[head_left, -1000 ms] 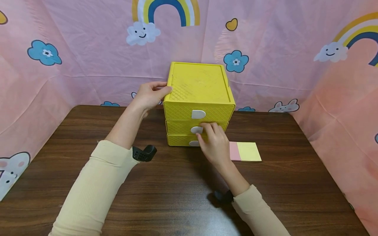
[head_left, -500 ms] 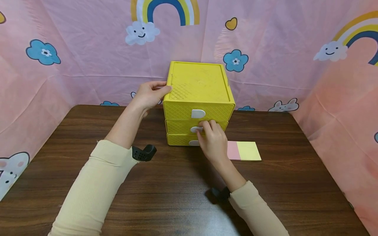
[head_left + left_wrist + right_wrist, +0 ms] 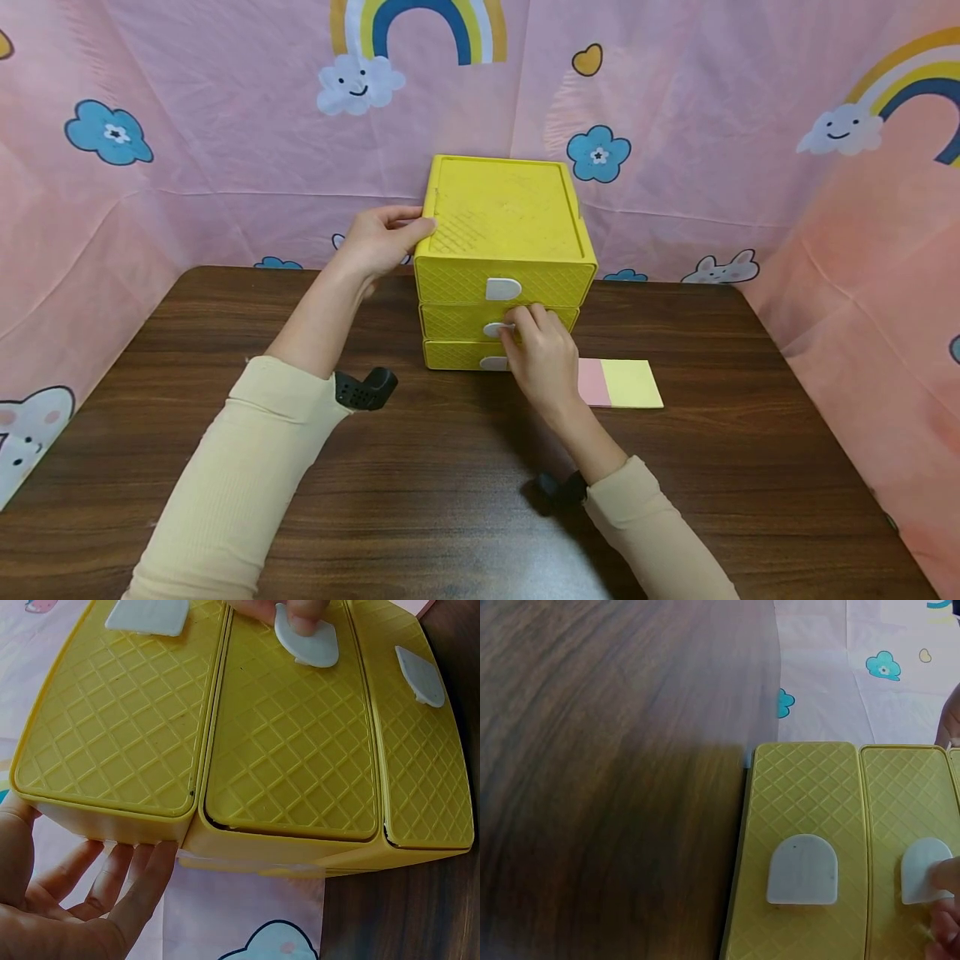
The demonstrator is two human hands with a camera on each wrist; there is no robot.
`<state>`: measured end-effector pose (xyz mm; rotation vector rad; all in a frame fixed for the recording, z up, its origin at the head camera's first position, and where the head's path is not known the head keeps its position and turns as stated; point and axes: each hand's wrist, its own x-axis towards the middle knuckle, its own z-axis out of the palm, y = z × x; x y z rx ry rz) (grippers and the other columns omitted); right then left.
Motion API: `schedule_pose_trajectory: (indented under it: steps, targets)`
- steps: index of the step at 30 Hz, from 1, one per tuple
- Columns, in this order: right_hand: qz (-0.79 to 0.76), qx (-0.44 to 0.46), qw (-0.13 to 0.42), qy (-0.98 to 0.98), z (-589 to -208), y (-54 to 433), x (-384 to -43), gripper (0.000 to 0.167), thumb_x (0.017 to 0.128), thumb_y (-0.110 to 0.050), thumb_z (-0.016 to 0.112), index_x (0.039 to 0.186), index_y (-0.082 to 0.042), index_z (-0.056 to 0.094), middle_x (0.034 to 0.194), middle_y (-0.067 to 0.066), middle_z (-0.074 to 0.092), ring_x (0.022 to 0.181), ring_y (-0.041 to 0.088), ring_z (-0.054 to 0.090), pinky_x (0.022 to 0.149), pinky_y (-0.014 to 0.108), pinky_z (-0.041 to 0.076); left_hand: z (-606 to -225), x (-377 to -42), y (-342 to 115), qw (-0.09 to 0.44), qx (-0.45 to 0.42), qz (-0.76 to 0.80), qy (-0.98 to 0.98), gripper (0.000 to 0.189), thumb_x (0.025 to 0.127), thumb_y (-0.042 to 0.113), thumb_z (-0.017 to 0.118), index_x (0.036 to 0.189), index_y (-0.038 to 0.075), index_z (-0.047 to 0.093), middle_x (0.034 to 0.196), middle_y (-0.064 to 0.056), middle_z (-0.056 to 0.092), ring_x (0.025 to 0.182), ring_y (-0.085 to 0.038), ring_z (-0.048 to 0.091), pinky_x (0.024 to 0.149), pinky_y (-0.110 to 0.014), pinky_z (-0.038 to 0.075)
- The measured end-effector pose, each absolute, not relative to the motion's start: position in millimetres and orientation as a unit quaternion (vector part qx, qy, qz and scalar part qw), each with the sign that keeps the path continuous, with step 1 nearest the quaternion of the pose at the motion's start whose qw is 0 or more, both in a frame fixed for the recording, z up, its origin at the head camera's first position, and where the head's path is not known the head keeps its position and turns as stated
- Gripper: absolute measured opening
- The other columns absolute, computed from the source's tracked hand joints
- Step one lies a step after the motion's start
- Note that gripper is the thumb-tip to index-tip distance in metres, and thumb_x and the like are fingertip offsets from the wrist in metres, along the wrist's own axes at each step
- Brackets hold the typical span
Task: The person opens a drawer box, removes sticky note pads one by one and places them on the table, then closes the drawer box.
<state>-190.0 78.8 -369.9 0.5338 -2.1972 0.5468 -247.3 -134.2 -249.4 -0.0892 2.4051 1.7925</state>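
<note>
A yellow three-drawer storage box with a lattice-patterned front stands at the back of the table. My left hand steadies its upper left side, thumb at the top edge; in the left wrist view the fingertips press the side wall. The thumb and fingers of my right hand pinch the white handle of the middle drawer. All three drawers sit closed. The top drawer's handle and the bottom drawer's handle are untouched.
Pink paper and yellow paper, like sticky notes, lie side by side right of the box, partly behind my right hand. A pink printed cloth hangs behind the dark wooden table.
My right hand has shifted slightly left and closed its thumb and fingers on the middle drawer's handle. The left hand and the storage box look unmoved.
</note>
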Motion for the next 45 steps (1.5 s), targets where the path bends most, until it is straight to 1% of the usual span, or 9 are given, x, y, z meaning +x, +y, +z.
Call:
schedule_pose_trajectory:
  steps: [5, 11, 15, 20, 31, 45]
  targets:
    - [0.21, 0.219, 0.392, -0.868, -369.4, 80.1, -190.3, 0.011, 0.081, -0.013, 0.07, 0.082, -0.009, 0.059, 0.075, 0.003, 0.057, 0.062, 0.019, 0.052, 0.052, 0.031, 0.046, -250.0, -247.4, -133.7, 0.069, -0.032, 0.599, 0.797, 0.05, 0.09, 0.035, 0.057, 0.136, 0.018, 0.047, 0.127, -0.008, 0.051, 0.102, -0.02, 0.054, 0.087, -0.035, 0.051]
    - [0.204, 0.227, 0.396, -0.866, -368.5, 81.9, -189.3, 0.011, 0.081, -0.013, 0.07, 0.081, -0.009, 0.059, 0.073, 0.002, 0.056, 0.062, 0.019, 0.052, 0.05, 0.03, 0.045, -250.1, -247.4, -132.9, 0.07, -0.036, 0.599, 0.796, 0.049, 0.09, 0.034, 0.058, 0.136, 0.018, 0.047, 0.128, -0.007, 0.051, 0.104, -0.02, 0.054, 0.088, -0.035, 0.05]
    - [0.203, 0.232, 0.401, -0.863, -367.9, 82.7, -188.1, 0.011, 0.08, -0.012, 0.07, 0.081, -0.009, 0.06, 0.072, 0.002, 0.056, 0.062, 0.019, 0.052, 0.05, 0.03, 0.044, -249.5, -247.5, -132.6, 0.071, -0.034, 0.601, 0.795, 0.049, 0.09, 0.034, 0.058, 0.136, 0.018, 0.047, 0.127, -0.008, 0.051, 0.104, -0.02, 0.055, 0.086, -0.034, 0.052]
    - [0.202, 0.237, 0.402, -0.861, -369.0, 83.3, -186.5, 0.01, 0.079, -0.012, 0.07, 0.08, -0.01, 0.06, 0.071, 0.001, 0.055, 0.063, 0.019, 0.052, 0.05, 0.03, 0.043, -249.2, -247.4, -132.7, 0.072, -0.032, 0.601, 0.796, 0.05, 0.09, 0.035, 0.057, 0.136, 0.018, 0.047, 0.127, -0.008, 0.05, 0.103, -0.02, 0.055, 0.084, -0.033, 0.053]
    - [0.2, 0.248, 0.404, -0.858, -369.9, 83.8, -180.1, 0.009, 0.079, -0.011, 0.07, 0.079, -0.01, 0.061, 0.069, 0.001, 0.053, 0.061, 0.017, 0.05, 0.048, 0.027, 0.041, -249.5, -246.4, -132.8, 0.07, -0.029, 0.605, 0.793, 0.049, 0.09, 0.033, 0.057, 0.136, 0.018, 0.047, 0.124, -0.008, 0.051, 0.096, -0.017, 0.056, 0.086, -0.037, 0.051]
    - [0.166, 0.271, 0.411, -0.855, -368.7, 87.1, -170.4, 0.008, 0.081, -0.014, 0.069, 0.082, -0.01, 0.062, 0.071, 0.002, 0.054, 0.06, 0.019, 0.048, 0.049, 0.028, 0.04, -249.3, -247.6, -132.5, 0.067, -0.035, 0.602, 0.795, 0.049, 0.09, 0.033, 0.057, 0.136, 0.018, 0.047, 0.125, -0.007, 0.051, 0.099, -0.018, 0.056, 0.085, -0.035, 0.052]
